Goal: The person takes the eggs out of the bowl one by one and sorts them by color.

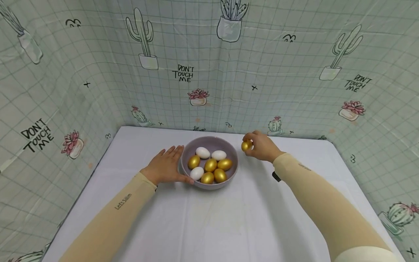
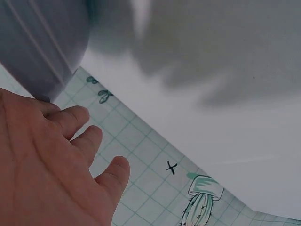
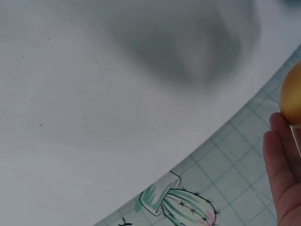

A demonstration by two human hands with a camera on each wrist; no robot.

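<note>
A round mauve bowl [image 1: 209, 186] stands on the table and holds several gold eggs [image 1: 211, 165] and three white eggs [image 1: 219, 155]. My left hand [image 1: 167, 165] rests against the bowl's left side, fingers straight and thumb along the near rim. In the left wrist view, those fingers [image 2: 75, 120] lie right at the bowl's wall [image 2: 42, 42]. Just right of the bowl, my right hand [image 1: 262, 146] pinches a gold egg [image 1: 246, 145] between thumb and fingers. The right wrist view catches only part of this egg [image 3: 292, 94], at the fingertips [image 3: 277, 123].
A white cloth covers the table [image 1: 222, 222]. Behind and at both sides hangs a grid-patterned curtain [image 1: 222, 72] with cactus drawings, close to the table's back edge. A small black object [image 1: 276, 177] shows under the right wrist.
</note>
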